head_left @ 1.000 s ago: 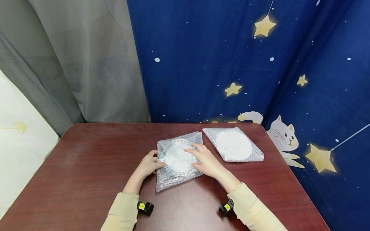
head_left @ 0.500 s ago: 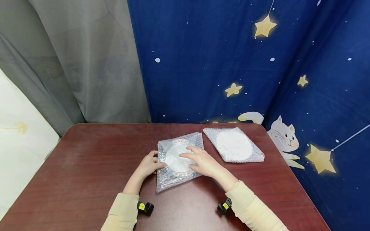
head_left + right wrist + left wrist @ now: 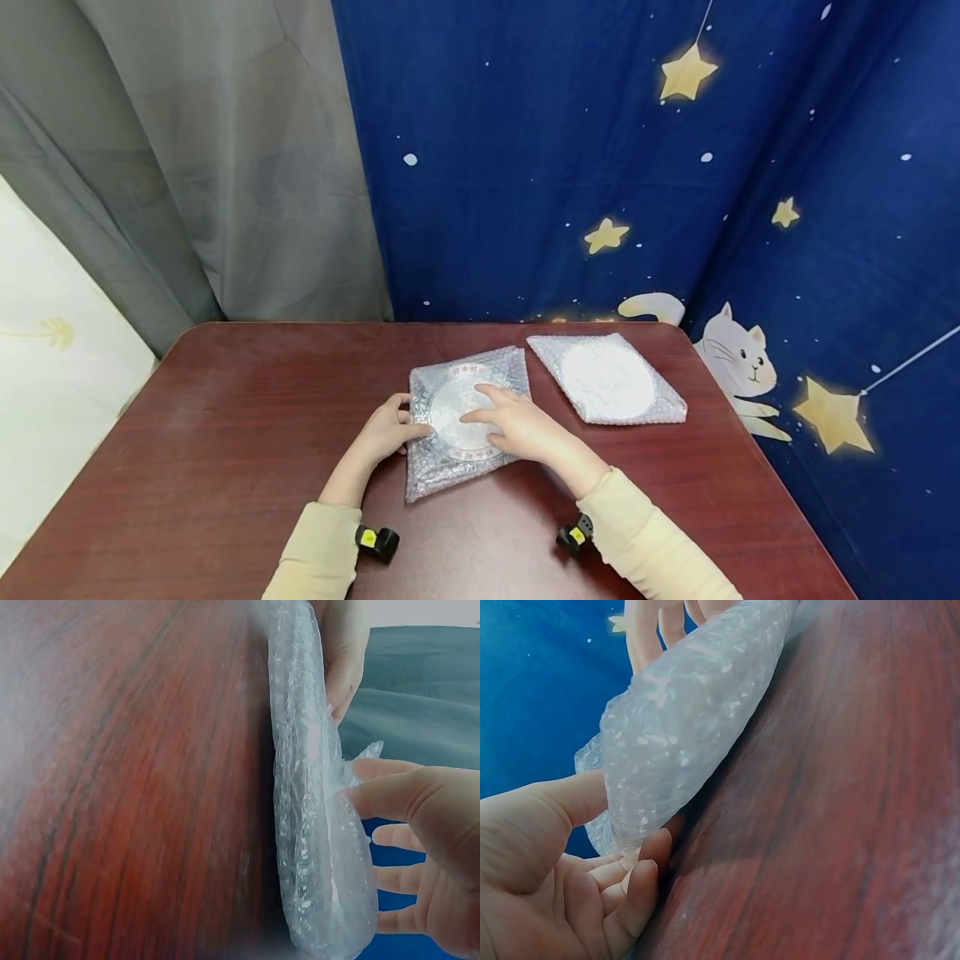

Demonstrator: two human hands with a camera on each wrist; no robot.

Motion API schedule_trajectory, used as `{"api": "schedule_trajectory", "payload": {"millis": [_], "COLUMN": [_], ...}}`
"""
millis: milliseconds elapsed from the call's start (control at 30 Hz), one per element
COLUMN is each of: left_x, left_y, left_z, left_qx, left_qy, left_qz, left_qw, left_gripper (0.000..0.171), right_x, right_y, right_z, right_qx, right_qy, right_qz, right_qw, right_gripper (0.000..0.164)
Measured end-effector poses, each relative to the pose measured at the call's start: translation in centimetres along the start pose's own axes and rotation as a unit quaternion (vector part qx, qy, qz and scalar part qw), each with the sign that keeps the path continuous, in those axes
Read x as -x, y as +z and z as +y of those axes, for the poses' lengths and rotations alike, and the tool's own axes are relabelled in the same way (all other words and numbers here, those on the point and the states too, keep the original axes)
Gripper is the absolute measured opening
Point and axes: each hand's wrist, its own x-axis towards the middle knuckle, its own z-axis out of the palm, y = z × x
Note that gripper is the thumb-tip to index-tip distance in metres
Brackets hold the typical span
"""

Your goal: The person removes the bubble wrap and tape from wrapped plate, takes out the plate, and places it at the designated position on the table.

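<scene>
A round white plate with red lettering near its rim lies inside a bubble-wrap packet (image 3: 438, 477) at the middle of the table. My left hand (image 3: 384, 431) grips the packet's left edge, thumb on top and fingers beneath, as the left wrist view also shows on the bubble wrap (image 3: 682, 727). Spread across the upper face is my right hand (image 3: 525, 429). In the right wrist view, its thumb and fingers touch the wrap's upper side without curling round it. The hand covers the plate's right part.
Another bubble-wrapped packet (image 3: 609, 379) with a white round thing inside lies at the back right, close to the table's edge. The dark red wooden table (image 3: 262, 417) extends to the left. Behind it hang a grey curtain (image 3: 270, 167) and a blue starry one (image 3: 525, 150).
My right hand has slid slightly left and down over the packet's upper face. The left hand keeps its hold, and the packets stay in place.
</scene>
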Motion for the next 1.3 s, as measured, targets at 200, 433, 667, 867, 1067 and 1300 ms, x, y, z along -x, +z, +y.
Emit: {"api": "schedule_trajectory", "payload": {"millis": [200,433,667,867,1067,1300], "left_x": [0.0,-0.1,-0.2,-0.2,-0.2,-0.3], "left_y": [0.1,0.1,0.1,0.1,0.1,0.0], "left_z": [-0.2,-0.3,-0.3,-0.3,-0.3,-0.3], "left_qx": [0.005,0.008,0.006,0.007,0.007,0.004], "left_qy": [0.008,0.010,0.010,0.005,0.003,0.000], "left_qz": [0.000,0.002,0.004,0.004,0.004,0.004], "left_qw": [1.0000,0.9999,0.9999,1.0000,1.0000,1.0000], "left_gripper": [0.075,0.074,0.074,0.074,0.074,0.076], "right_x": [-0.2,-0.3,-0.2,-0.3,-0.3,-0.2], "right_y": [0.2,0.2,0.5,0.9,1.0,1.1], "right_z": [-0.5,-0.9,-0.7,-0.5,-0.4,-0.3], "right_qx": [0.028,0.038,0.043,0.036,0.028,0.024], "right_qy": [0.020,0.030,0.018,0.008,0.005,-0.005], "right_qz": [-0.019,-0.022,-0.008,0.008,0.016,0.032], "right_qw": [0.999,0.999,0.999,0.999,0.999,0.999], "right_gripper": [0.045,0.045,0.037,0.031,0.031,0.030]}}
